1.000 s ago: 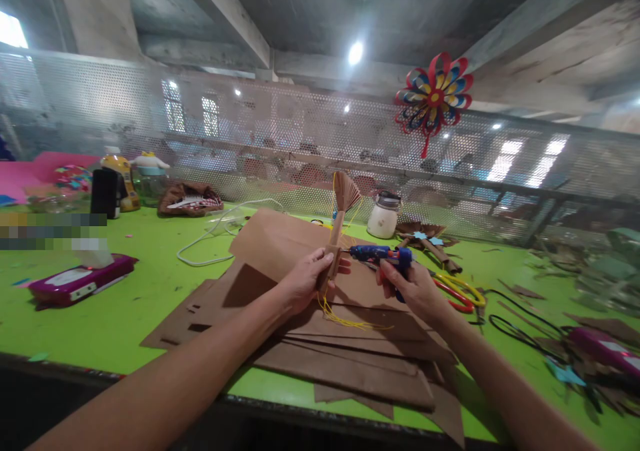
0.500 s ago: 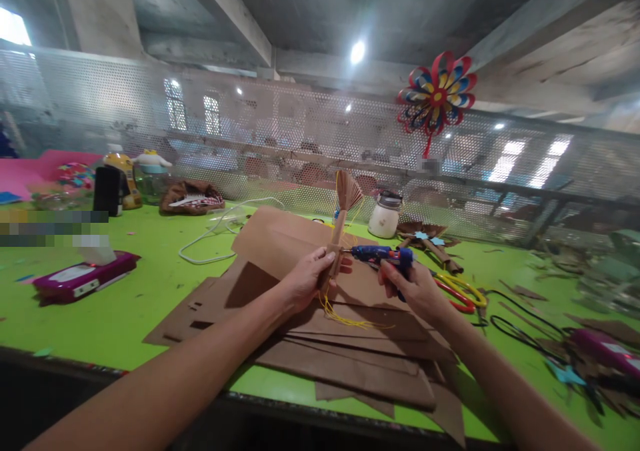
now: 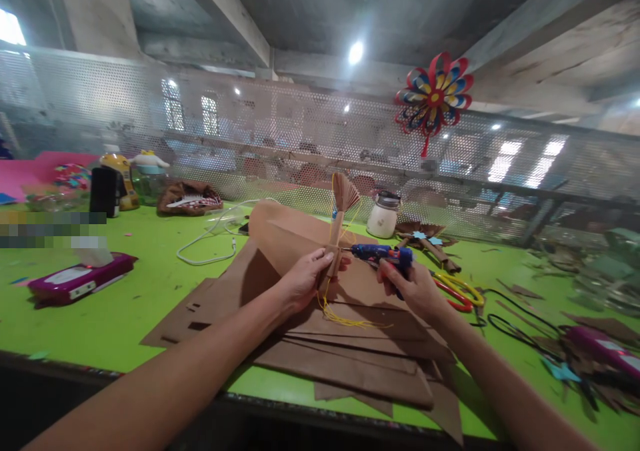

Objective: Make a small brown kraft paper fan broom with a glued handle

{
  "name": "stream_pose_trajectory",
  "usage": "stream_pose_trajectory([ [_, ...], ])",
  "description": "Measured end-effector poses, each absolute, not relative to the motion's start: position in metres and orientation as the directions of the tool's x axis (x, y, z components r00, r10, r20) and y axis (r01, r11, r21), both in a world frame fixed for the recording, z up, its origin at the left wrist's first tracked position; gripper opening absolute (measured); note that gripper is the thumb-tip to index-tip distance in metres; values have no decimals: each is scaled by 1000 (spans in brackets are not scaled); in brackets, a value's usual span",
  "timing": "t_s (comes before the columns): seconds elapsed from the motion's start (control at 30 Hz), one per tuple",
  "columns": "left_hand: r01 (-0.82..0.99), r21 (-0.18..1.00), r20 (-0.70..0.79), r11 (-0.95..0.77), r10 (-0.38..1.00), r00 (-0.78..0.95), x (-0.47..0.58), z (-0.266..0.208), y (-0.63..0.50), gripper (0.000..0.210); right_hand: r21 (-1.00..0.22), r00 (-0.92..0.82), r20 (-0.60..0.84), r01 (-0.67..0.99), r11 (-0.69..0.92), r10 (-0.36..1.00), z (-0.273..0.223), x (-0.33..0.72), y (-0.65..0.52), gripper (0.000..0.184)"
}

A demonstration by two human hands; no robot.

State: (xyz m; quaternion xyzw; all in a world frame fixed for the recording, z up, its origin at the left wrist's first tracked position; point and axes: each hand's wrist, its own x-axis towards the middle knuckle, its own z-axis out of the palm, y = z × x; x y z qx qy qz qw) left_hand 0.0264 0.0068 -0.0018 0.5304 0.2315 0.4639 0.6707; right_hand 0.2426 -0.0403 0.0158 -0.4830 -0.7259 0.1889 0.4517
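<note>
My left hand (image 3: pixel 309 276) is closed around the lower part of a brown paper craft piece (image 3: pixel 338 227), held upright with a pleated fan at its top. Yellow string (image 3: pixel 333 314) hangs from it over the paper below. In my right hand (image 3: pixel 407 281) is a blue glue gun (image 3: pixel 383 253), gripped by its handle. Its nozzle points left and meets or nearly meets the stem of the craft piece; exact contact is too small to tell. Beneath both hands lies a stack of brown kraft paper (image 3: pixel 350 364), its upper sheet (image 3: pixel 287 234) curling up at the left.
On the green table (image 3: pixel 165 304) stand a purple tissue pack (image 3: pixel 83 279), a black phone-like object (image 3: pixel 105 191), a white jar (image 3: pixel 383 215) and another paper piece (image 3: pixel 427 241). Scissors with red and yellow handles (image 3: pixel 463 291) and a black cord (image 3: pixel 525 331) lie right. A perforated screen (image 3: pixel 300 137) stands behind.
The upper brown sheet's left side has curled higher, uncovering more of the white cable. Both hands, the craft piece and the glue gun hold nearly the same positions.
</note>
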Motion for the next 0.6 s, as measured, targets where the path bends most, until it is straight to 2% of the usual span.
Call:
stream_pose_trajectory([
  [0.2,-408,913,206,13,848,488,26,-3,7,26,-701,-136,472,541,464,871,14,244,-38,42],
  [0.6,-466,879,128,105,888,442,26,5,5,18,-732,-171,451,491,472,876,20,236,-49,41],
])
